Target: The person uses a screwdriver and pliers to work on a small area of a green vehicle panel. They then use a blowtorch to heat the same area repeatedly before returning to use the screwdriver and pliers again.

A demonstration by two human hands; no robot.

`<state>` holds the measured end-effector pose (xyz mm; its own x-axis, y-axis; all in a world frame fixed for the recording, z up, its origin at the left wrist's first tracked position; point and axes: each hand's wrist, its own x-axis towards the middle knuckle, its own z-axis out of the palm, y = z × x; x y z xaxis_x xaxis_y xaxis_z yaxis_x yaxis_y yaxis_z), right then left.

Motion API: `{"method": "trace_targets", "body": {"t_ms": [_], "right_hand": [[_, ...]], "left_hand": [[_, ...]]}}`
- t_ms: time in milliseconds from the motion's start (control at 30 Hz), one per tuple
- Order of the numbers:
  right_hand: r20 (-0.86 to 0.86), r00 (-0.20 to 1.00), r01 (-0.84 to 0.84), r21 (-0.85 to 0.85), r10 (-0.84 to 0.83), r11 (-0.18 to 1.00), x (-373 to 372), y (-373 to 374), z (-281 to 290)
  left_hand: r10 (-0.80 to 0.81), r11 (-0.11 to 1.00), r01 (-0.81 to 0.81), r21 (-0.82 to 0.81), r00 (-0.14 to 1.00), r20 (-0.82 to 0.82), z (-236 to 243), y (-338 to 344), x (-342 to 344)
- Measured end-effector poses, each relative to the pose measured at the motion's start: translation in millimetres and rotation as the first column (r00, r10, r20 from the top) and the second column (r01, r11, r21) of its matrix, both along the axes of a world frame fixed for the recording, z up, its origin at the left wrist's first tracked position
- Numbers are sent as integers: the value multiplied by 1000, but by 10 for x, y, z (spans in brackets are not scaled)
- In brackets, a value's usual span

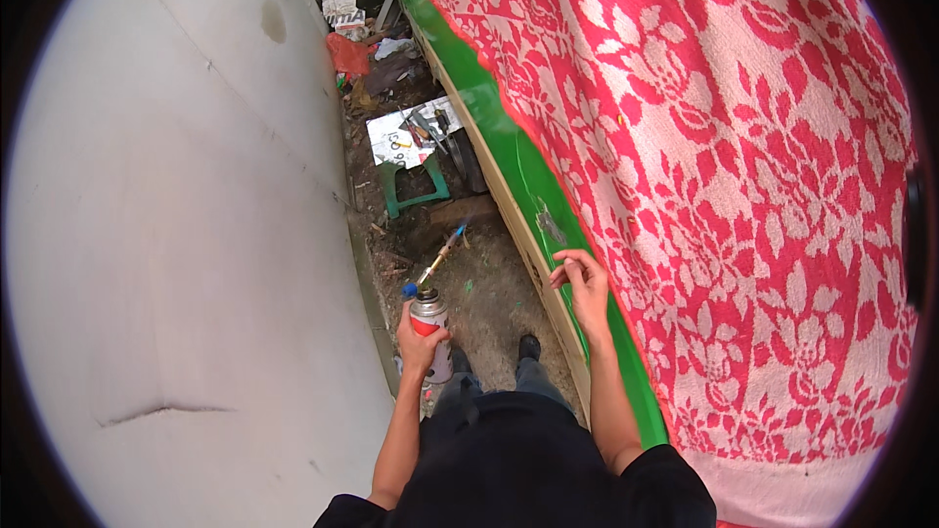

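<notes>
At 7 o'clock, left hand [419,342] closed around a lit gas torch [428,307]; at 4 o'clock, right hand [585,286] loosely curled.
At 9 o'clock: pale, smooth wall [186,235], cracked low down. At 10: green stool [442,182], seemingly plastic; white sheet [383,142] apparently resting on it, bearing hand tools [424,127], presumably kept within reach. Left fingers wrap the torch's cylindrical can, probably to keep the slim tube [437,264] and blue flame [460,232] angled away from the body. At 3: rough grey patch [551,223] on glossy green panel [518,158]. Right fingers bent near it, nothing visibly held; cannot tell whether fingertips meet. At 2: draped red-and-white floral cloth [704,137], towel-like, presumably a cover.
</notes>
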<state>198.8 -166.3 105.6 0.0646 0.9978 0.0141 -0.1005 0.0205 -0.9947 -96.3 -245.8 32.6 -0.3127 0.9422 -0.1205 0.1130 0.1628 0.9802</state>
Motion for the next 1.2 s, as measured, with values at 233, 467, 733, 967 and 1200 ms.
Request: {"method": "trace_targets", "body": {"t_ms": [233,467,733,967,1200], "right_hand": [[-43,998,-46,46,48,998,355,49,225],[-78,996,-38,76,44,996,376,182,231],[-43,999,37,102,-33,994,284,275,233],[98,988,104,123,-116,987,163,175,183],[91,987,124,101,-134,987,176,136,213]], "left_hand": [[-1,999,10,-47,983,184,-37,28,484],[-103,989,121,-81,975,198,-86,260,652],[-181,972,207,-113,962,203,-70,565,633],[-233,957,263,-119,948,218,-176,716,577],[-245,951,276,-141,947,206,-139,819,589]]}}
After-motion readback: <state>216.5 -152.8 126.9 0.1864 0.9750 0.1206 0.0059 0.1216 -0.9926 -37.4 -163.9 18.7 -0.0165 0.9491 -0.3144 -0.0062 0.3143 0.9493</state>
